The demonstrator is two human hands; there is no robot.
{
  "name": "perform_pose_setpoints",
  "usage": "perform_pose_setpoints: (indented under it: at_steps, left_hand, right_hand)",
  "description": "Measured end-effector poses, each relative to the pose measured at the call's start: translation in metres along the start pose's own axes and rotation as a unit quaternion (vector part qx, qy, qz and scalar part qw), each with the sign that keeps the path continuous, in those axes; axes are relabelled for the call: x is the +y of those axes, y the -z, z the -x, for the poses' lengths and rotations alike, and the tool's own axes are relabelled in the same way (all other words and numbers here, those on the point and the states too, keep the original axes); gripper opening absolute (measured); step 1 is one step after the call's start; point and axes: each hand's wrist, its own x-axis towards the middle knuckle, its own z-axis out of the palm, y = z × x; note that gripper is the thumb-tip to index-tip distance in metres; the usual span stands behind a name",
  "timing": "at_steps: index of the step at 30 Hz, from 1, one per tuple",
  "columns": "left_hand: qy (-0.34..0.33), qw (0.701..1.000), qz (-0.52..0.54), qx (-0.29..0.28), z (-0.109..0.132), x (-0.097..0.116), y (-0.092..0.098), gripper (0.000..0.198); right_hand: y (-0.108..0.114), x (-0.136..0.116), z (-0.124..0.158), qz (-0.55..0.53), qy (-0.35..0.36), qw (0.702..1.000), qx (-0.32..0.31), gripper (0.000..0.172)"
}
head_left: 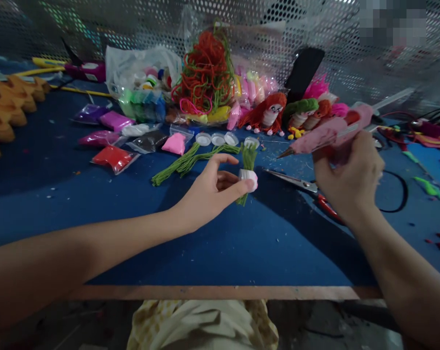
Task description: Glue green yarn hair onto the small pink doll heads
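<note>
My left hand pinches a small white ribbed piece with a pink edge, between thumb and fingers. Green yarn runs along it and sticks out above and below. In my right hand is a pink glue gun, its nozzle pointing left toward the white piece but apart from it. A pair of scissors with red and black handles lies open on the blue table, partly hidden behind my right hand. More green yarn strands lie just beyond my left hand.
Round white caps lie behind the yarn. Clay packets are at left, near an orange egg tray. A heap of red and green yarn and yarn-haired dolls stand at the back. The table edge is in front.
</note>
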Motion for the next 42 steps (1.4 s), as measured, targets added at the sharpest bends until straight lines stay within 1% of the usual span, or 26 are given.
perform_pose_setpoints:
  at_steps: [3,6,9,11,14,17,20,21,24,26,29,33,37,39,42]
  left_hand:
    - [-0.017,1.000,-0.024,-0.004,0.003,0.002,0.000,0.053]
    - [-0.041,0.998,-0.028,-0.026,0.003,0.001,0.001,0.043]
    - [-0.073,0.995,-0.023,-0.059,0.001,-0.002,0.002,0.035]
    - [-0.100,0.992,-0.028,-0.078,0.000,-0.004,0.002,0.029]
    - [-0.125,0.988,-0.036,-0.086,0.000,-0.005,0.003,0.025]
    - [-0.124,0.988,-0.048,-0.084,0.001,-0.004,0.004,0.031]
    - [-0.121,0.987,-0.063,-0.088,0.002,-0.005,0.005,0.040]
    - [-0.121,0.986,-0.069,-0.089,0.002,-0.005,0.006,0.042]
    - [-0.127,0.984,-0.085,-0.090,0.002,-0.006,0.005,0.045]
    - [-0.130,0.983,-0.092,-0.090,0.003,-0.007,0.005,0.047]
    - [-0.135,0.981,-0.099,-0.095,0.004,-0.007,0.003,0.047]
    - [-0.143,0.979,-0.106,-0.103,0.004,-0.007,0.002,0.048]
    - [-0.144,0.977,-0.116,-0.102,0.005,-0.007,0.003,0.048]
    - [-0.142,0.977,-0.120,-0.101,0.005,-0.007,0.003,0.048]
    - [-0.136,0.978,-0.117,-0.102,0.005,-0.007,0.002,0.048]
  right_hand:
    - [0.001,-0.002,0.001,-0.023,0.000,1.000,-0.008,0.020]
    - [-0.004,-0.001,-0.001,-0.051,0.013,0.999,-0.011,0.027]
    - [-0.011,0.005,-0.003,-0.077,0.023,0.997,0.001,0.033]
    - [-0.016,0.009,-0.005,-0.092,0.032,0.995,0.011,0.033]
    - [-0.018,0.011,-0.005,-0.100,0.047,0.994,0.014,0.031]
    - [-0.016,0.010,-0.003,-0.099,0.046,0.994,0.025,0.029]
    - [-0.013,0.009,0.002,-0.102,0.050,0.992,0.056,0.025]
    - [-0.011,0.009,0.004,-0.105,0.059,0.990,0.072,0.026]
    - [-0.008,0.008,0.010,-0.107,0.102,0.980,0.135,0.040]
    - [-0.005,0.006,0.015,-0.089,0.127,0.974,0.165,0.050]
    - [-0.002,0.004,0.021,-0.049,0.148,0.974,0.163,0.059]
    - [0.000,0.002,0.027,-0.049,0.181,0.971,0.146,0.060]
    - [-0.002,0.002,0.027,-0.058,0.217,0.963,0.149,0.056]
    - [-0.004,0.003,0.027,-0.055,0.231,0.957,0.165,0.048]
    - [-0.005,0.003,0.025,-0.035,0.244,0.951,0.186,0.028]
